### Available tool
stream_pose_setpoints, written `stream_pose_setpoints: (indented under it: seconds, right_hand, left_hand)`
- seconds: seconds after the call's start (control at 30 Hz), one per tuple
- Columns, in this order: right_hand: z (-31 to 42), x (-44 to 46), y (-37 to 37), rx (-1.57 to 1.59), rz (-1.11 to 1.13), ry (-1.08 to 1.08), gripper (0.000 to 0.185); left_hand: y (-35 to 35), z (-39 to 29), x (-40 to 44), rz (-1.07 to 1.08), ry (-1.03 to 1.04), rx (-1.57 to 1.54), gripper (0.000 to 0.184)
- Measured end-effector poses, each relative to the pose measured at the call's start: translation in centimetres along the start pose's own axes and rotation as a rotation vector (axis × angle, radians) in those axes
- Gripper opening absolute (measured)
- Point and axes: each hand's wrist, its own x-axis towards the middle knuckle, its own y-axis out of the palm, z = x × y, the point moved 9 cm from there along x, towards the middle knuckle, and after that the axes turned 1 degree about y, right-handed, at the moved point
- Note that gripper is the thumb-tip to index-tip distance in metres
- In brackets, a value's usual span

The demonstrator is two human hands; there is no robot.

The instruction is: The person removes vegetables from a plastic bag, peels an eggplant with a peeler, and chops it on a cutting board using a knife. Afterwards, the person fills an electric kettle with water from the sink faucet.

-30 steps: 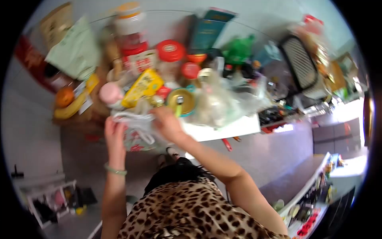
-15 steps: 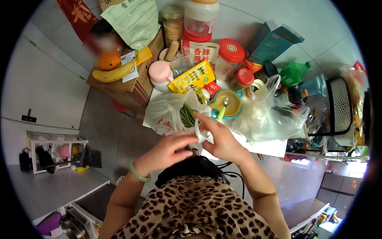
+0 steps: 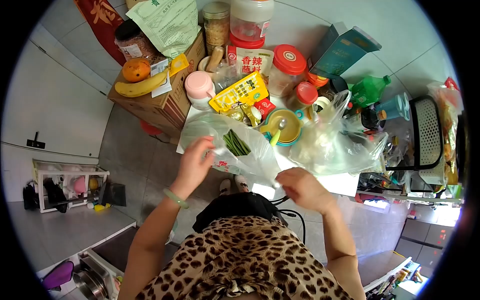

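Observation:
A thin white plastic bag (image 3: pixel 260 155) lies spread at the table's front edge, its mouth pulled wide. Inside it show green beans (image 3: pixel 236 143), long and thin. My left hand (image 3: pixel 195 162) is at the bag's left side, fingers bent together on its rim. On the other side, my right hand (image 3: pixel 306 190) pinches the bag's right edge, drawn out toward me. Just behind the bag are a yellow bowl (image 3: pixel 287 129) with a green-handled spoon (image 3: pixel 276 137) and a yellow food packet (image 3: pixel 240 93).
A second full plastic bag (image 3: pixel 335 150) stands to the right. Behind are a pink-lidded cup (image 3: pixel 199 89), red-lidded jars (image 3: pixel 287 70) and a green bottle (image 3: pixel 370 92). At left a cardboard box (image 3: pixel 167 107) carries a banana (image 3: pixel 141 86) and an orange fruit (image 3: pixel 136 70).
My hands have moved apart, left hand to the left and up, right hand to the right. The bag's mouth has been stretched open, showing more of the beans.

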Motion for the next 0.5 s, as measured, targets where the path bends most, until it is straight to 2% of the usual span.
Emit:
stream_pose_setpoints:
  seconds: [0.03, 0.1, 0.13, 0.17, 0.23, 0.27, 0.3, 0.33, 0.43, 0.47, 0.5]
  right_hand:
    - [-0.2, 0.4, -0.9, -0.060, 0.019, 0.028, 0.023]
    - [1.6, 2.1, -5.1, -0.143, -0.184, 0.021, 0.029]
    - [3.0, 3.4, -7.3, -0.179, -0.255, 0.076, 0.032]
    - [5.8, 5.0, -9.7, -0.115, -0.419, -0.036, 0.034]
    - [9.5, 8.6, -10.3, -0.002, -0.424, -0.257, 0.032]
    - [11.0, 10.9, -9.1, 0.026, -0.303, -0.305, 0.029]
    - [11.8, 13.3, -7.1, -0.072, -0.156, -0.218, 0.024]
    - [11.1, 15.8, -4.2, -0.168, -0.059, -0.222, 0.024]
    - [4.4, 21.1, 4.9, -0.431, 0.381, 0.024, 0.024]
    - [2.2, 21.7, 7.4, -0.489, 0.522, 0.091, 0.023]
    - [-0.1, 22.2, 9.0, -0.495, 0.482, 0.126, 0.023]
  left_hand:
    - [-1.2, 2.4, -0.4, -0.121, -0.286, -0.291, 0.009]
    - [-3.6, 4.5, -0.3, -0.326, -0.390, -0.659, 0.008]
    - [-4.4, 4.3, 0.1, -0.353, -0.391, -0.704, 0.009]
    - [-5.3, 4.0, 0.6, -0.382, -0.389, -0.748, 0.010]
    - [-6.8, 3.3, 1.8, -0.382, -0.350, -0.862, 0.013]
    - [-7.1, 2.7, 2.6, -0.351, -0.313, -0.931, 0.015]
    - [-7.5, 1.9, 3.5, -0.318, -0.274, -1.000, 0.017]
    - [-7.8, 0.8, 4.3, -0.279, -0.285, -1.031, 0.020]
    - [-8.2, 0.3, 5.9, -0.145, -0.232, -1.121, 0.024]
    - [-8.1, 0.6, 6.0, -0.155, -0.270, -1.117, 0.026]
    - [-8.1, 0.4, 6.0, -0.139, -0.269, -1.103, 0.026]
